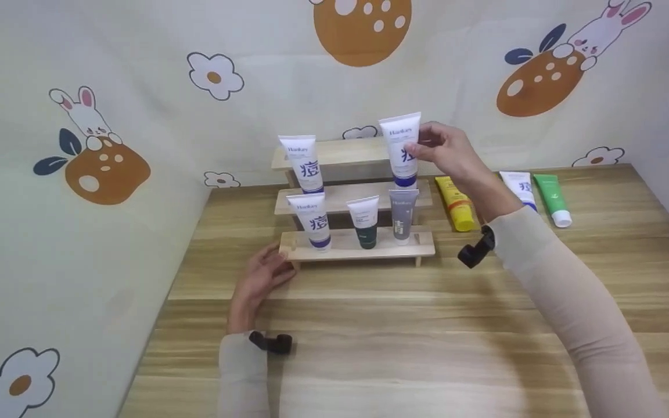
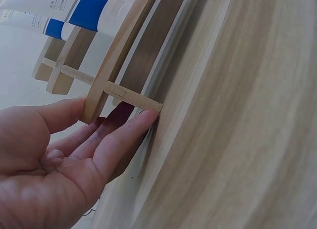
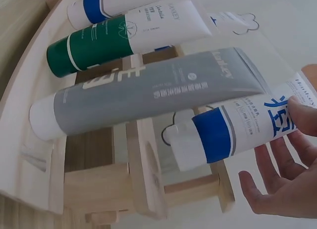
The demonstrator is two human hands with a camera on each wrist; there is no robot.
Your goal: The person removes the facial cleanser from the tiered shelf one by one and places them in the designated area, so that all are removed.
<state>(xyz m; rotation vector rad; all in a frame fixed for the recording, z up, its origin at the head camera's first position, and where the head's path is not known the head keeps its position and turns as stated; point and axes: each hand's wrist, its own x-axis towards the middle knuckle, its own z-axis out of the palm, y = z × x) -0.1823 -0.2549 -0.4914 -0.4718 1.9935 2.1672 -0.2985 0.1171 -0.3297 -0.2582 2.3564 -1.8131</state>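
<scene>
Between the thumb and fingers of my right hand (image 1: 448, 148) is an upright white squeeze tube (image 1: 401, 142) with a blue band. Its cap (image 3: 185, 145) is by the right part of the middle tier; contact cannot be told. My left hand (image 1: 263, 273) holds the left end of the three-tier wooden display stand (image 1: 346, 253). In the left wrist view, the thumb is against the shelf end and a fingertip meets the leg (image 2: 133, 96). The bottom tier bears a white-and-blue tube (image 1: 316, 223), a white-and-green tube (image 1: 363, 217) and a grey tube (image 1: 403, 215). Another white-and-blue tube (image 1: 304, 162) stands behind, at left.
Right of the stand, a yellow tube (image 1: 456, 203), a white-and-blue tube (image 1: 520, 186) and a green tube (image 1: 553, 200) lie on the wooden table (image 1: 369, 348). My right forearm partly covers this row. A patterned cloth (image 1: 265, 35) hangs behind the table.
</scene>
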